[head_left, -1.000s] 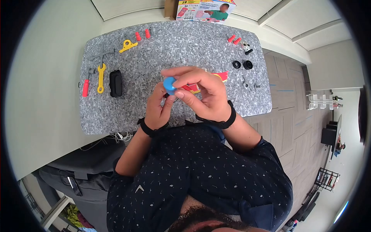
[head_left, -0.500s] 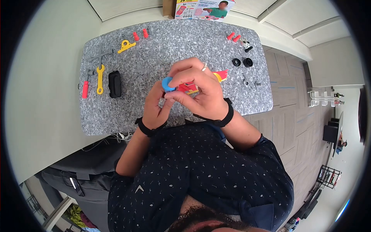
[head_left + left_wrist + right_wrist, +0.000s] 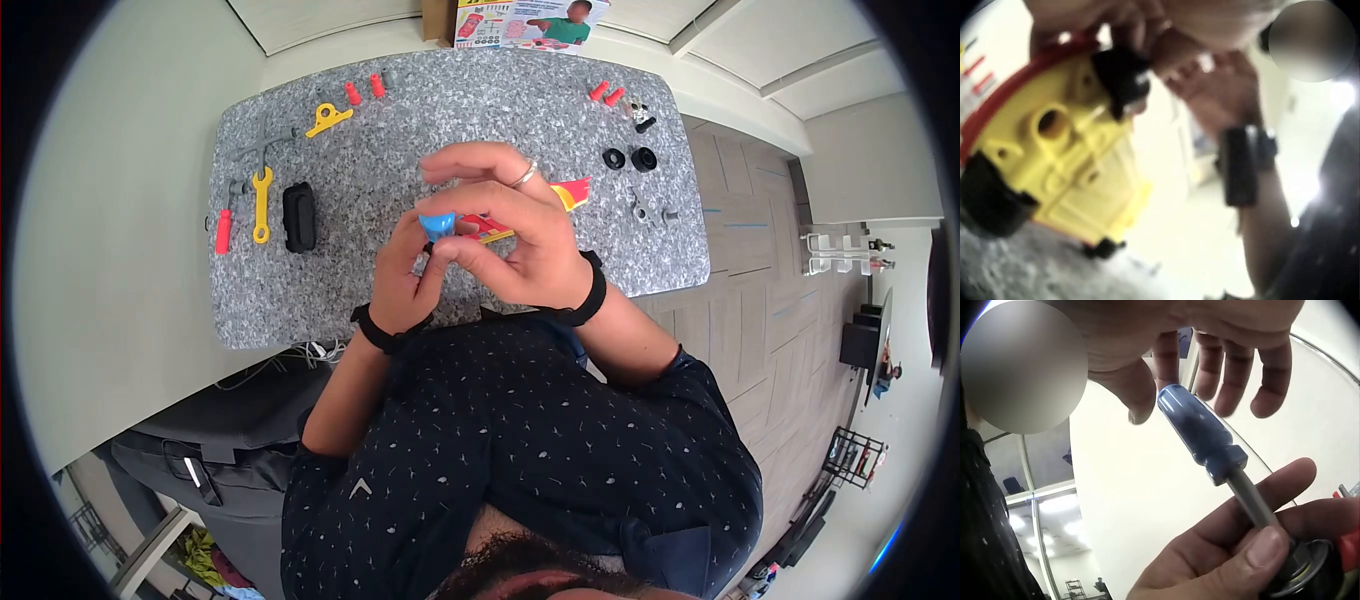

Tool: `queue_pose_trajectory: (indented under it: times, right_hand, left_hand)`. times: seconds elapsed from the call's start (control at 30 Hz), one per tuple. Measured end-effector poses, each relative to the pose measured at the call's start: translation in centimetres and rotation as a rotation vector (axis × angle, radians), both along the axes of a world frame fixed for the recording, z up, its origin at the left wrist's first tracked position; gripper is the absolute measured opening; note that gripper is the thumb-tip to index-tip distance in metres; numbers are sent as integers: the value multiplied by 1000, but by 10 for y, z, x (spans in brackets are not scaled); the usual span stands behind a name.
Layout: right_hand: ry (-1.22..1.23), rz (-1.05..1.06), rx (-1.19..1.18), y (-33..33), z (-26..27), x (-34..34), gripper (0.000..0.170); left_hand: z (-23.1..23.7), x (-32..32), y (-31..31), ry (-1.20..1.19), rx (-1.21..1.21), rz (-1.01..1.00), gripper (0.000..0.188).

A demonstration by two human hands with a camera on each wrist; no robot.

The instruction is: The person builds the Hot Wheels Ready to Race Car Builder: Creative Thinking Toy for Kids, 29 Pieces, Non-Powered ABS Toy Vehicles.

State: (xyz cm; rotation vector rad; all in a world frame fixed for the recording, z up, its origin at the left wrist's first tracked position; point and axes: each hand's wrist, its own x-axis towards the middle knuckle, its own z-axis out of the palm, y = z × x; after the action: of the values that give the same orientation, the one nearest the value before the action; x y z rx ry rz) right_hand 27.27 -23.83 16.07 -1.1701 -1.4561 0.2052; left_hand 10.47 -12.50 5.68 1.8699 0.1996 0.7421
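A screwdriver (image 3: 1194, 425) with a blue handle and grey shaft stands tilted, its lower end at a black wheel (image 3: 1319, 569). My left hand (image 3: 400, 275) pinches the shaft low down, its thumb right beside the wheel. Around the blue handle's top, my right hand (image 3: 525, 240) has its fingers loosely spread; the thumb is just off the handle and the index finger passes behind it. Below the hands is a toy car (image 3: 1072, 144), whose yellow underside, red rim and black wheels show in the left wrist view. My right hand covers part of it in the head view.
On the speckled table's left lie a yellow wrench (image 3: 261, 205), a red-handled tool (image 3: 223, 232), a black plastic part (image 3: 298, 217) and a yellow piece (image 3: 328, 119). Black wheels (image 3: 644, 159) and small grey parts (image 3: 642, 208) lie at right. A printed box (image 3: 545, 25) stands behind.
The blue handle has tipped, showing less of its round end. My right hand's fingers have shifted and loosened around it. My left hand has stayed nearly in place.
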Motion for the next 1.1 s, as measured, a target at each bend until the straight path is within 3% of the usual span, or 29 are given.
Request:
queue_pose_trajectory:
  times: [0.4,0.5,0.87,1.1]
  right_hand:
    - [-83,-3,-33,-4,-11,4,37]
    - [51,-25,-111,-9,-4,1,38]
    - [-44,-17,-5,-2,-3,0,42]
    - [-38,-9,-51,0,-17,-1,50]
  left_hand:
    - [1,0,-3,-10,105,20,34]
    - [9,3,-3,-25,148,2,36]
    - [-9,3,-3,47,65,18,51]
    - [-12,2,-4,48,73,8,41]
